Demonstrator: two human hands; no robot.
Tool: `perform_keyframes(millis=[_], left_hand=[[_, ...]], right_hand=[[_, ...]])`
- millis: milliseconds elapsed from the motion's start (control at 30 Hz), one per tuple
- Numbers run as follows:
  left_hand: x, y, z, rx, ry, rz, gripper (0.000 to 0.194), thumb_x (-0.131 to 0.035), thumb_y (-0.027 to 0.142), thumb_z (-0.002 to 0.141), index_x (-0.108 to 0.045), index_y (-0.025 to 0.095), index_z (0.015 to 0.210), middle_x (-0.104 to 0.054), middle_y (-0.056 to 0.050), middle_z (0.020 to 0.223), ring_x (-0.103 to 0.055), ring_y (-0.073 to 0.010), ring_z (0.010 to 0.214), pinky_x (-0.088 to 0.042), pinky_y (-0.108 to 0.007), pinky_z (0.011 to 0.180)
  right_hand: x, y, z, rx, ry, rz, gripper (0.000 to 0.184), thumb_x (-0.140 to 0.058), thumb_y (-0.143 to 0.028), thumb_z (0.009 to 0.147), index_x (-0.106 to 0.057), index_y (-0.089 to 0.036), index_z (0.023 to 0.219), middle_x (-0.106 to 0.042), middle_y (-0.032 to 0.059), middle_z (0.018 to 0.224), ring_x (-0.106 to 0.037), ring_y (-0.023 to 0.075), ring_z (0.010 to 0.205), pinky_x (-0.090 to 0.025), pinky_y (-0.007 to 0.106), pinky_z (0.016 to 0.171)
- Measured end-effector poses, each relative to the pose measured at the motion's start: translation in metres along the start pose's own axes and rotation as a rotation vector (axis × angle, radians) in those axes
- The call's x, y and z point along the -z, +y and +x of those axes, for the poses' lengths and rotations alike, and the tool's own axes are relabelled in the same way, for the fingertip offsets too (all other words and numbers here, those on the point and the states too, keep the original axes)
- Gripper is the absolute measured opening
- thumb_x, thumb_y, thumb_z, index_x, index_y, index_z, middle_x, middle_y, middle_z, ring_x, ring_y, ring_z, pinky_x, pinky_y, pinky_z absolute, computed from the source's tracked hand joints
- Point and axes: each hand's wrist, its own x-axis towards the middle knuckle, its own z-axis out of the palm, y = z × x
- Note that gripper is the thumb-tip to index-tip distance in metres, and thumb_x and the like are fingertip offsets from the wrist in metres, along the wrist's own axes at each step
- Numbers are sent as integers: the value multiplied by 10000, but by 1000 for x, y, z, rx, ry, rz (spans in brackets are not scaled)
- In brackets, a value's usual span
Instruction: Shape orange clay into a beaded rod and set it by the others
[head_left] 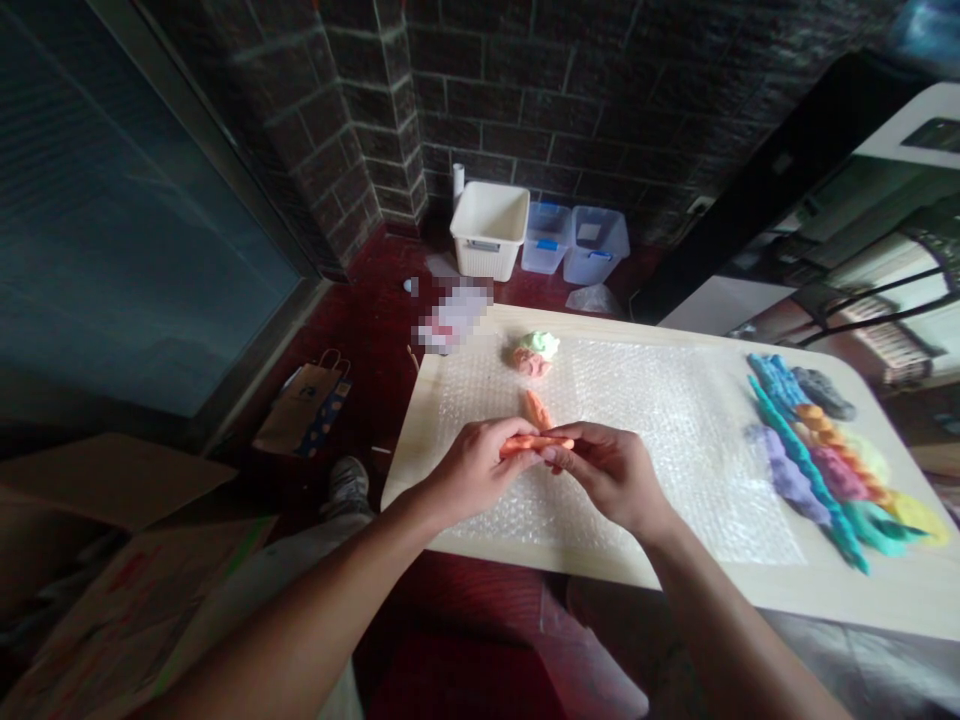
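Note:
Between my two hands is an orange strip of modelling clay [534, 443], held low over the table. My left hand [476, 465] pinches its left part, with thumb and fingers closed. At its right end, the fingertips of my right hand [611, 470] are closed on it too. A second orange clay piece [537, 408] lies just beyond my fingers, and its near end is hidden behind them. Farther back, a pink clay lump [531, 360] touches a pale green clay lump [543, 343]. All of these are over bubble wrap [645, 420].
Twisted and lumpy coloured clay pieces [806, 465] lie at the right of the pale table [772, 590]. Beyond it on the floor stand a cream bin [489, 235] and two clear boxes [592, 245]. A paper bag [304, 405] and a cardboard box [127, 590] are at the left.

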Motion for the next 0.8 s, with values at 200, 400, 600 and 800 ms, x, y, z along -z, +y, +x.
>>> perform_keyframes(millis=[200,400,600,800], left_hand=[[1,-5,-1,-42,77,-30,239,-707,255,938,-756,177,1159,-806,-84,1101,-756,-181,960,-569,-259,805],[2,-4,-3,62,-6,-150,225,-663,232,951,-794,132,1105,-796,-67,845,-734,-154,726,-567,-235,656],[0,-5,-2,110,51,-379,393,-809,319,861,-760,145,1210,-803,-128,1127,-771,-224,974,-625,-326,851],[-1,-5,-2,132,25,-386,285,-759,347,908,-792,97,1042,-773,-84,797,-711,-159,720,-575,-265,697]], right_hand=[[-1,0,1,3,21,103,300,-863,-337,846,-814,-186,1101,-823,91,936,-741,168,744,-615,281,686],[-1,0,-3,51,7,17,255,-850,-336,860,-837,-198,1074,-830,88,921,-754,193,761,-623,312,700],[1,-4,-2,1,13,63,306,-857,-387,848,-828,-180,1072,-826,89,870,-745,186,703,-630,314,661],[-2,-4,-3,63,-8,78,269,-881,-309,827,-841,-232,1081,-841,91,1006,-792,230,873,-651,360,796]])
